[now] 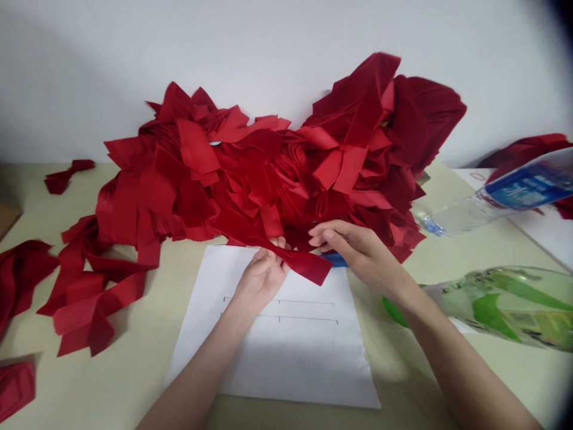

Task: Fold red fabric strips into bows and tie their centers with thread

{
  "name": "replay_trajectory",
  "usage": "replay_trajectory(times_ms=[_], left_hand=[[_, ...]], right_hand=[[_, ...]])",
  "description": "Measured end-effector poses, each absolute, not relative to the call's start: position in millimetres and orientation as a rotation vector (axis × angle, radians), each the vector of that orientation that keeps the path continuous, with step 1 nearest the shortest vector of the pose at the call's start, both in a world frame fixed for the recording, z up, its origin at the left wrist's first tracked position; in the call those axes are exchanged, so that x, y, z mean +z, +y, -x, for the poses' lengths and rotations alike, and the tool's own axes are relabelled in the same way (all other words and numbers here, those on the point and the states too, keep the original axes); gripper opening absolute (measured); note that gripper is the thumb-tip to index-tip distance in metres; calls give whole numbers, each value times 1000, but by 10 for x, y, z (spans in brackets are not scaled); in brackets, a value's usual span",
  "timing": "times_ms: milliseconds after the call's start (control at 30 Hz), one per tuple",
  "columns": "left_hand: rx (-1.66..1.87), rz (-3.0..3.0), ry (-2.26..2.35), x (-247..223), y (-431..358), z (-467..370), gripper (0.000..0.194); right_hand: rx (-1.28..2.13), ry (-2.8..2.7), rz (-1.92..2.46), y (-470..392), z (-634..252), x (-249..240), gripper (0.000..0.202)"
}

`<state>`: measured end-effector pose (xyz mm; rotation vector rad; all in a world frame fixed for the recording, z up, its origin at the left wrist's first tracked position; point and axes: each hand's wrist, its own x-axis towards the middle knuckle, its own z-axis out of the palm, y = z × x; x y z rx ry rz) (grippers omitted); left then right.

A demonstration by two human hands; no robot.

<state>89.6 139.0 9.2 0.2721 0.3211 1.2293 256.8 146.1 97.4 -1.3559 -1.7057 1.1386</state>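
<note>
My left hand (264,278) pinches a red ribbon strip (308,264) near its middle, just above a white paper sheet (268,364). Ruled black lines with end ticks run across that sheet. My right hand (353,248) is to the right, fingers bent and somewhat apart, beside the front of a big heap of red ribbon pieces (250,161); nothing shows between its fingers. Part of a blue object (338,260) shows between the strip and my right hand; its kind is hidden.
Loose red ribbons (96,292) lie on the table (147,364) at the left. To the right are a clear bottle with a blue label (528,188) and a green-patterned bottle (514,307), both lying down. A wall (268,48) rises behind the heap.
</note>
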Motion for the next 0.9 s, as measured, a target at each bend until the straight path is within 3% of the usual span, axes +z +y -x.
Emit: replay_trajectory(times_ms=[267, 500, 600, 900], left_hand=[[1111, -372, 290, 135, 1377, -897, 17], [1041, -445, 283, 103, 1371, -923, 14], [1024, -463, 296, 92, 1361, -935, 11], [1032, -468, 318, 71, 1363, -929, 9]], right_hand=[[1155, -1712, 1357, 1455, -2548, 995, 28], [1499, -1762, 1209, 1677, -2215, 1118, 34], [1624, -1876, 1180, 1820, -2057, 1126, 27], [1586, -1844, 1012, 2082, -1828, 1146, 21]])
